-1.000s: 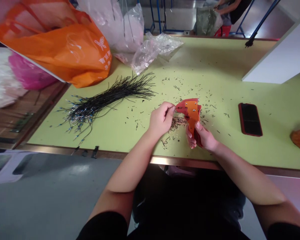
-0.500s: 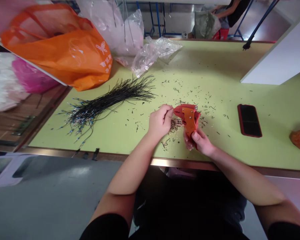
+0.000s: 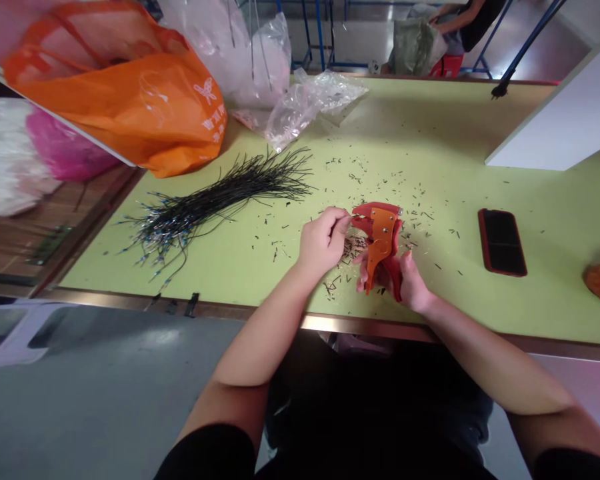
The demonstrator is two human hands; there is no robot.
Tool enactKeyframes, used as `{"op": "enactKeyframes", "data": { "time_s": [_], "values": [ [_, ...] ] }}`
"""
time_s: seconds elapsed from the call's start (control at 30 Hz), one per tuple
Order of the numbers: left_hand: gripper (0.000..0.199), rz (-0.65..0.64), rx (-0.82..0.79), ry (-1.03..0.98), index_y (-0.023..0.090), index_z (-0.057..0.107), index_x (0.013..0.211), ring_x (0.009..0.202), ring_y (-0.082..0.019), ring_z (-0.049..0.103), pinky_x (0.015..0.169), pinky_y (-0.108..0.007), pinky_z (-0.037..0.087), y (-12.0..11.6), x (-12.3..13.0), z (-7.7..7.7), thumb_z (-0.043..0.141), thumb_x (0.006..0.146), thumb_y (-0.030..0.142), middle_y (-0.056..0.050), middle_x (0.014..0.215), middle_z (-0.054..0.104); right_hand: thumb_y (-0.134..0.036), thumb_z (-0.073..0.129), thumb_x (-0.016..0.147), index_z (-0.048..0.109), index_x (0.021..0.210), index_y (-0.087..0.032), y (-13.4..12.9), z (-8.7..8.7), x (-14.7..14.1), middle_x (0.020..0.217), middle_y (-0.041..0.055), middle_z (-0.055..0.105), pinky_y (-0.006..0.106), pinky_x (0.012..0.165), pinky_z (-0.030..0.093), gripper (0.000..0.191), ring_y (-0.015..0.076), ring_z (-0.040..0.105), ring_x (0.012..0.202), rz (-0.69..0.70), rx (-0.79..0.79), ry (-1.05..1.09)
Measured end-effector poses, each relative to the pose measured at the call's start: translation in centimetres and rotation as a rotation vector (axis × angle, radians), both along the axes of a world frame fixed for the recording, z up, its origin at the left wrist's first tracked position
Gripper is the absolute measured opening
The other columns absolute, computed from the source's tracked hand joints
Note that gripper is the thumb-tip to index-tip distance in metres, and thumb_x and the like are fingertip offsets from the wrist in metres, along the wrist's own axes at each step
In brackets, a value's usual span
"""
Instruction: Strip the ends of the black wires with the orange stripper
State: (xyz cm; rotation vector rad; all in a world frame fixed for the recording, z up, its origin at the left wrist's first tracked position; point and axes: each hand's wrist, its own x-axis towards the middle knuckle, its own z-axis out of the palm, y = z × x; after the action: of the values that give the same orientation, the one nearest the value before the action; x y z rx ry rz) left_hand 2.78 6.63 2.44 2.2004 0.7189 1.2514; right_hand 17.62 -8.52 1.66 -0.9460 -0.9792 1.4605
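Wires (image 3: 225, 193), black and thin, lie in a long bunch on the green counter (image 3: 430, 140), between nine and ten o'clock from the red and orange wire stripper (image 3: 383, 230). The right hand (image 3: 413, 283) has its fingers wrapped around the stripper's handles, which are spread apart. The tool is held up over the counter with its nose toward nine o'clock. There, the left hand (image 3: 324, 237) has its fingers pinched shut right by the nose; I can't tell what is between them. Little black scraps (image 3: 353, 247) are all around the stripper. A phone (image 3: 503, 241) lies at three o'clock, a clear plastic bag (image 3: 295, 110) at eleven, and a big orange bag (image 3: 145, 107) at ten.
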Motion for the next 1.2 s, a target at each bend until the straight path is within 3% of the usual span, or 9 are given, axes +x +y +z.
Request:
{"op": "enactKeyframes", "data": {
  "time_s": [0.33,0.57,0.93,1.2],
  "values": [
    [0.026,-0.013,0.035,0.005,0.022,0.066,0.096,0.052,-0.01,0.054,0.056,-0.024,0.041,0.09,-0.1,-0.05,0.052,0.111,0.039,0.006,0.062,0.062,-0.099,0.046,0.088,0.074,0.104,-0.021,0.06,0.28,0.04,0.081,0.0076,0.073,0.036,0.065,0.062,0.085,0.0234,0.074,0.071,-0.093,-0.031,-0.005],
    [0.027,-0.014,0.078,-0.02,0.022,0.066,0.095,0.053,-0.009,0.054,0.056,-0.023,0.041,0.01,-0.06,0.15,0.052,0.111,0.038,0.006,0.064,0.063,-0.102,0.041,0.087,0.067,0.082,-0.021,0.53,0.18,0.15,0.062,0.003,0.063,0.032,0.045,0.052,0.085,0.0175,0.059,0.048,-0.137,-0.053,0.03],
    [0.021,-0.022,0.057,0.019,0.022,0.065,0.097,0.053,-0.009,0.057,0.055,-0.024,0.04,-0.03,-0.2,-0.02,0.051,0.109,0.032,0.005,0.066,0.066,-0.1,0.046,0.087,0.069,0.088,-0.021,0.46,0.49,-0.09,0.074,0.0074,0.068,0.036,0.056,0.057,0.082,0.0217,0.066,0.06,-0.081,-0.047,0.034],
    [0.024,-0.037,0.043,-0.013,0.022,0.065,0.096,0.052,-0.009,0.056,0.057,-0.024,0.042,-0.02,-0.19,-0.02,0.053,0.111,0.037,0.006,0.064,0.064,-0.101,0.042,0.087,0.068,0.085,-0.021,0.58,0.01,0.23,0.067,0.0051,0.066,0.034,0.047,0.053,0.084,0.0194,0.062,0.052,-0.099,-0.084,0.034]
  ]
}}
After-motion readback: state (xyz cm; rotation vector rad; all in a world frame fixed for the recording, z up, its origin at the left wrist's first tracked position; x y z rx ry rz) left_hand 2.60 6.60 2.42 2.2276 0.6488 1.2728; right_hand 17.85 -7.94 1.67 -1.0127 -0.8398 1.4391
